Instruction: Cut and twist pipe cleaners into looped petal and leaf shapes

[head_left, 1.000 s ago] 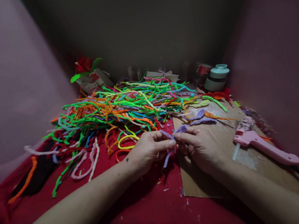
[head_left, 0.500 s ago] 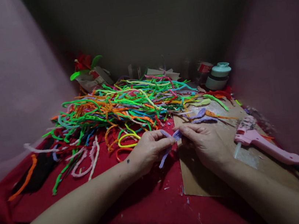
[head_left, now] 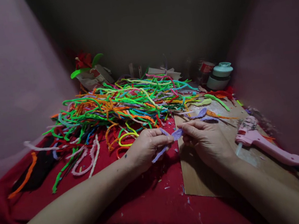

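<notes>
Between my two hands is a purple pipe cleaner (head_left: pixel 177 134), its middle bent into a flat leaf-like shape. My left hand (head_left: pixel 148 145) pinches it, and two loose ends stick out past the fingers, one up and one down to the left. Thumb and forefinger of my right hand (head_left: pixel 201 138) grip the other tip of the shape. Both hands hover over the edge where a brown board (head_left: pixel 198 179) meets the red cloth (head_left: pixel 151 204). Beyond my right hand lie purple petal pieces (head_left: pixel 200 113) with an orange stem.
A tangled heap of colourful pipe cleaners (head_left: pixel 120 105) spreads across the back. Yellow-handled scissors (head_left: pixel 127 140) lie beside my left hand. On the board's right rests a pink glue gun (head_left: pixel 268 145); behind it stands a mint-lidded jar (head_left: pixel 219 76). A red flower (head_left: pixel 84 62) is at back left.
The lower loose end of the purple pipe cleaner has swung further left and up. My left hand has turned slightly; both hands keep their grip.
</notes>
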`<state>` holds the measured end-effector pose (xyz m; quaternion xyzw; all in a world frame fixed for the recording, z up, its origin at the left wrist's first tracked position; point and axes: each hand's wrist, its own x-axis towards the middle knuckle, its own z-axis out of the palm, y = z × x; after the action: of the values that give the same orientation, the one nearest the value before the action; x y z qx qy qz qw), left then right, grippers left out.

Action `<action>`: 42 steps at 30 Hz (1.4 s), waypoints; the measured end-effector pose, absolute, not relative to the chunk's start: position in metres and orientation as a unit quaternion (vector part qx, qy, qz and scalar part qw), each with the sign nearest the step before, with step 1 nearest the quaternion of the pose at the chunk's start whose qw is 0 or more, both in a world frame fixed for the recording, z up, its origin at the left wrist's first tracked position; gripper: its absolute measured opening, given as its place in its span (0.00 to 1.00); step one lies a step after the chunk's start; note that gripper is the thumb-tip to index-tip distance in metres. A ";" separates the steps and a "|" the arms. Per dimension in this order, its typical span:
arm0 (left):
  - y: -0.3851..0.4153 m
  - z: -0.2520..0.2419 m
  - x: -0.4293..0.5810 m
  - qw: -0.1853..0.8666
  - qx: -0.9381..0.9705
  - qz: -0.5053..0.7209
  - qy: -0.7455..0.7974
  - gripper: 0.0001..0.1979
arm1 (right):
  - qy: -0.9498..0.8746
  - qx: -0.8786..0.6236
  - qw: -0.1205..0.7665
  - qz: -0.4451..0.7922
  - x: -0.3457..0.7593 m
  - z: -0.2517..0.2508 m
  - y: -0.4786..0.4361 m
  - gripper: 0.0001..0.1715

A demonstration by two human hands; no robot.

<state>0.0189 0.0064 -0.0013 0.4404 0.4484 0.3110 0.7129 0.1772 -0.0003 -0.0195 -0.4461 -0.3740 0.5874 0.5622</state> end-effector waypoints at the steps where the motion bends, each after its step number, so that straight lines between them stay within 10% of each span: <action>1: 0.006 -0.002 0.019 0.713 0.440 0.312 0.448 0.06 | -0.373 -0.447 0.562 0.587 0.177 -0.020 -0.001 0.11; 42: 0.004 -0.001 0.018 0.623 0.555 0.321 0.448 0.07 | -0.455 -0.473 0.477 0.584 0.174 -0.012 -0.005 0.11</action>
<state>0.0176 0.0041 -0.0007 0.5552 0.4478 0.3206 0.6233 0.1736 -0.0053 -0.0121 -0.4734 -0.4552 0.5840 0.4771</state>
